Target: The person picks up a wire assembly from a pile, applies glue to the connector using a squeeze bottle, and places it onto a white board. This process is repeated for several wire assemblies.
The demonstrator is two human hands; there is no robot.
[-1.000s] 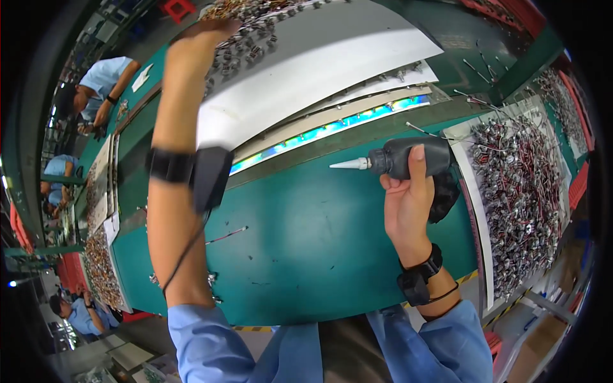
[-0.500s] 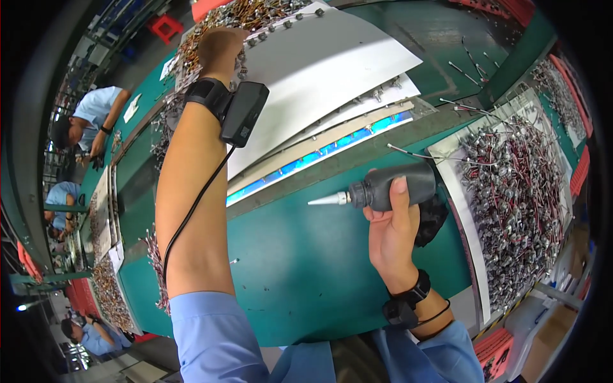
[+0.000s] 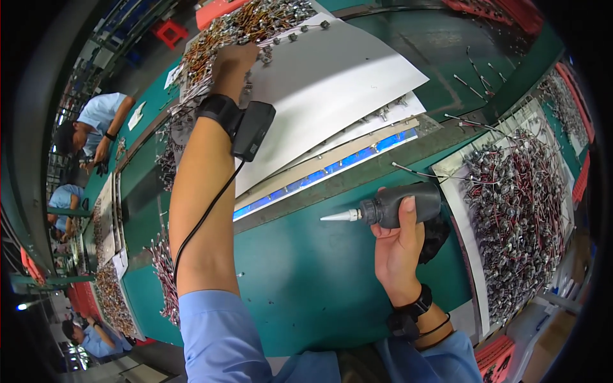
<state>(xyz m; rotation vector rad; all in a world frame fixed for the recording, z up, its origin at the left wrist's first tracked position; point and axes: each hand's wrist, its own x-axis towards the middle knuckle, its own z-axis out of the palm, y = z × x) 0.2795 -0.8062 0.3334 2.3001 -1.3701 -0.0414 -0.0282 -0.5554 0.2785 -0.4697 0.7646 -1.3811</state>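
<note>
My right hand [image 3: 397,255] grips a dark grey squeeze bottle [image 3: 412,203], its thumb laid across the side. The bottle lies nearly level, its white tapered nozzle [image 3: 340,216] pointing left over the green bench. At the far end of my outstretched arm, my left hand [image 3: 234,67] is at the left edge of a large white sheet [image 3: 338,70]. Its fingers are mostly hidden, so whatever they hold does not show. Beside it, a row of small metal parts [image 3: 293,37] runs along the sheet's far edge, and a heap of small wired parts [image 3: 274,19] lies beyond.
On the right, a board [image 3: 466,236] bears a dense heap of small metal parts with red and white wires [image 3: 517,223]. A blue strip [image 3: 325,171] lies along the sheets' near side. Co-workers [image 3: 102,121] sit at the left. A green post [image 3: 527,83] rises at right.
The view has shifted slightly, so both arms and the bench appear a little lower and farther right. The bottle stays in my right hand; my left hand remains by the sheet's edge.
</note>
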